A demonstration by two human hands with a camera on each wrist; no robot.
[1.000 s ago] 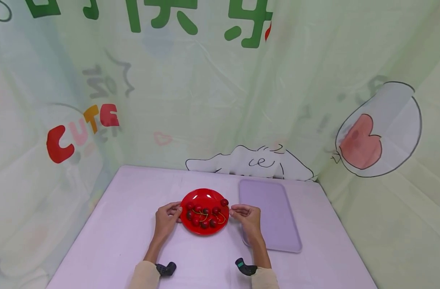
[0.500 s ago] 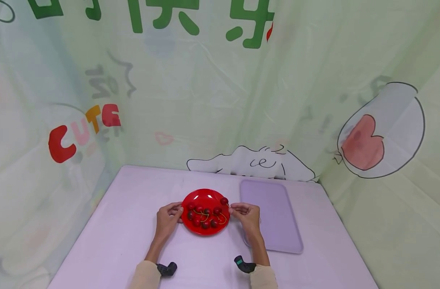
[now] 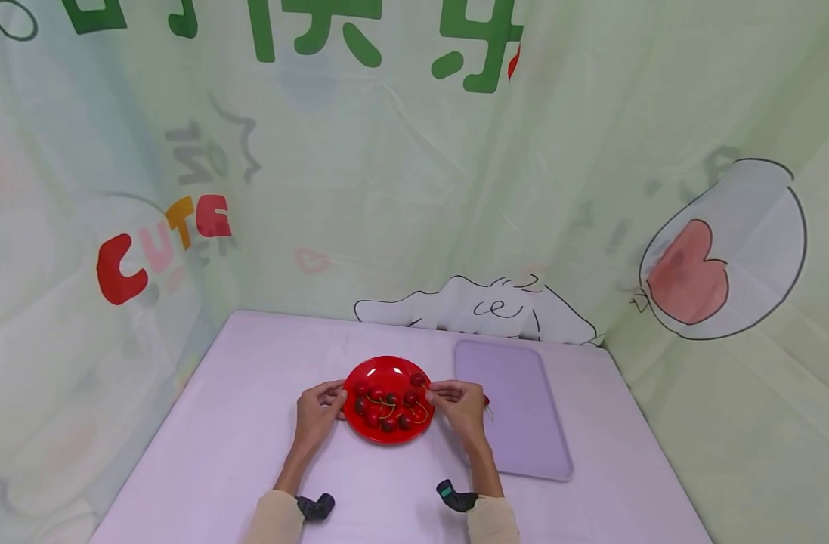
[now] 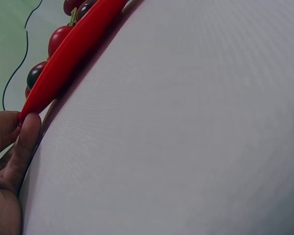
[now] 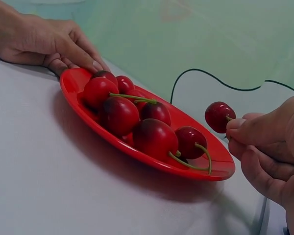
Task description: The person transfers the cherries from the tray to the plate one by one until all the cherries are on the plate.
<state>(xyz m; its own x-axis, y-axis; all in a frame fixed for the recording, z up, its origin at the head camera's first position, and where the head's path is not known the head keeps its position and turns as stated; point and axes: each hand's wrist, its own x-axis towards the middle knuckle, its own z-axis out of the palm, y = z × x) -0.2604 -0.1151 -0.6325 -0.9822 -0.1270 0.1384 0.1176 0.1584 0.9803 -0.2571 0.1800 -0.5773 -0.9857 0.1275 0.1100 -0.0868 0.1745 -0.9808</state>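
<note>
A red plate (image 3: 385,369) on the table holds several red cherries (image 5: 120,115), some with green stems. My left hand (image 3: 317,412) grips its left rim, the thumb and fingers at the edge in the left wrist view. At the plate's right side, my right hand (image 3: 463,408) pinches a single cherry (image 5: 219,116) by its stem. That cherry hangs just above the right part of the plate, apart from the others. Another small red cherry (image 3: 486,401) shows beside the right hand, over the tray, mostly hidden by that hand.
A flat lilac tray (image 3: 523,423) lies right of the plate, partly behind my right forearm. A pale cloth (image 3: 285,332) covers the table. Printed curtains (image 3: 400,189) hang along its back and sides.
The right hand has shifted slightly left, bringing the pinched cherry further over the plate. The small cherry by the tray has come into view beside the hand. The left hand keeps its grip.
</note>
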